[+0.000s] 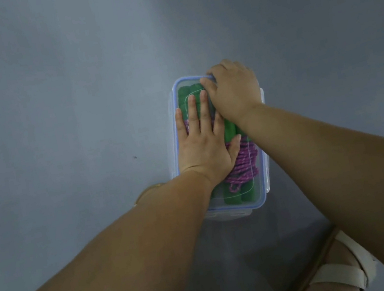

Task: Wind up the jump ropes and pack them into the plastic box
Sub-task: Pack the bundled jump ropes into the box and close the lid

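Observation:
A clear plastic box (263, 179) with a blue-rimmed lid stands on the grey floor. Through the lid I see jump ropes: purple cord (242, 162) wound in a bundle and green handles (240, 198) at both ends. My left hand (204, 143) lies flat on the lid with straight fingers, pressing it down. My right hand (233, 89) sits over the far right corner of the lid, its fingers curled over the far rim. The far right part of the box is hidden under that hand.
Bare grey floor (63, 104) lies all around the box. A foot in a white strapped sandal (341, 270) stands at the lower right, near the box. Part of another sandal (146, 191) peeks out under my left forearm.

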Demonstrator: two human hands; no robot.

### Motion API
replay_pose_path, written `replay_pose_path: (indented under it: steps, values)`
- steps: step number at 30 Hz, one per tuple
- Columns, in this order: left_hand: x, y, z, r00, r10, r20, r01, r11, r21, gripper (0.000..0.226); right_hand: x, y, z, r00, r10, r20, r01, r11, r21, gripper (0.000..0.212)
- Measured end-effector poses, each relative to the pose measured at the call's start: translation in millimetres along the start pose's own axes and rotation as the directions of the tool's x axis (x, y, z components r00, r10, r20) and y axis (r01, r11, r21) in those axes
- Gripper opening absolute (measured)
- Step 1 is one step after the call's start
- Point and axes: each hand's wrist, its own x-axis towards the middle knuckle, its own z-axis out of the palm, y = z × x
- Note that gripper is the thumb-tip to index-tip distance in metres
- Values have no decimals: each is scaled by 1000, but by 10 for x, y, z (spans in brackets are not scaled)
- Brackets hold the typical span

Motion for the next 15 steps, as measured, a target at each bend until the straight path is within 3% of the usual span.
replay_pose_path:
  steps: [4, 8, 10, 12, 13, 15]
  values:
    - [2, -10, 4, 1000, 2, -6, -2, 1000, -21, 74, 55, -14, -22, 999, 36, 21, -37, 998, 52, 40]
    - [9, 2, 9, 1000, -9, -3, 9, 1000, -29, 76, -230, 20, 7, 996, 37, 80, -37, 999, -7, 51]
    - [11, -3, 16, 1000, -13, 2, 13, 999, -33, 75, -589, 32, 21, 985, 171, 7, -169, 970, 175, 60]
    - [5, -4, 15, 1000, -15, -4, 14, 998, -55, 74, -1028, 77, 48, 909, 418, -10, -370, 816, 444, 60]
    - [7, -10, 10, 1000, -10, -3, 10, 999, -51, 75, -1243, 86, 68, 856, 515, 46, -457, 711, 534, 58]
    - [9, -4, -4, 999, 36, 22, -36, 999, 2, 77, -1592, 90, 107, 767, 623, 152, -577, 568, 587, 51]
